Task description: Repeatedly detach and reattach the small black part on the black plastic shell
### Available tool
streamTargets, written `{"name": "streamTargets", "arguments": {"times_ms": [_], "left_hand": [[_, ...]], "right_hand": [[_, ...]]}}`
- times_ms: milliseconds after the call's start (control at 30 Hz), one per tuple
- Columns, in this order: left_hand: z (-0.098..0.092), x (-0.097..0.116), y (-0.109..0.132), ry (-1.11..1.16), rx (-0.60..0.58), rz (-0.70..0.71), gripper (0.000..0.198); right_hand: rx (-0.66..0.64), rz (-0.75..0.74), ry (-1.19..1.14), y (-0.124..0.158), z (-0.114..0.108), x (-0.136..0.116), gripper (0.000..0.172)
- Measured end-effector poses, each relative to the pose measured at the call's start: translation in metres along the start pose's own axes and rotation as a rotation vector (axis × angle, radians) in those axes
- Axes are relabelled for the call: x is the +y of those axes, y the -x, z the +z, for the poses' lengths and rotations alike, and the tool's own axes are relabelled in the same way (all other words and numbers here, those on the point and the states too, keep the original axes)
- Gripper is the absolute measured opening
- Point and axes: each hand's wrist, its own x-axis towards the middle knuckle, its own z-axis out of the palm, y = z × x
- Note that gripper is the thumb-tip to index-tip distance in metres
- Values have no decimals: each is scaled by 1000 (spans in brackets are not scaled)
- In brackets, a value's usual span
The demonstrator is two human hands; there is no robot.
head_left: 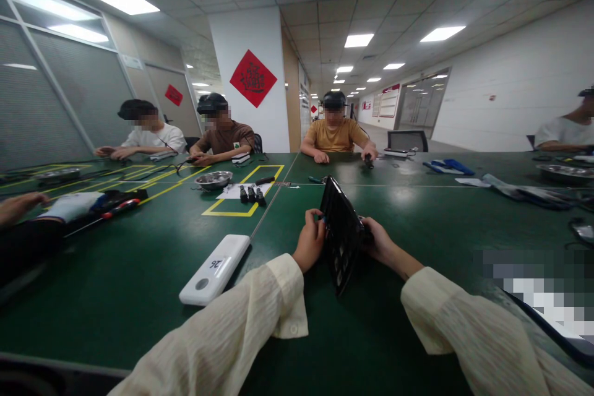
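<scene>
A black, glossy, flat rectangular panel stands tilted on edge above the green table in front of me; its exact kind is unclear. My right hand grips it by the right side, the fingers partly hidden behind it. On the other side, my left hand is closed, with its fingertips pinched against the panel's inner face. A tiny bluish spot shows at those fingertips, too small to name. Left of my left forearm lies a white power bank marked 26.
Several small black parts lie on white paper inside a yellow tape outline, near a metal bowl. A blurred pixelated object is at right. Several people sit around the green table; a neighbour's hand is at far left.
</scene>
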Motion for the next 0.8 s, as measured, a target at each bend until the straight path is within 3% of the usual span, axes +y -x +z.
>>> {"name": "streamTargets", "arguments": {"times_ms": [600, 800], "left_hand": [[-2, 0, -2, -193, -42, -47, 10], [-4, 9, 2, -454, -28, -8, 10]], "right_hand": [[107, -50, 10, 2, 5, 3, 17], [123, -48, 20, 4, 8, 2, 16]]}}
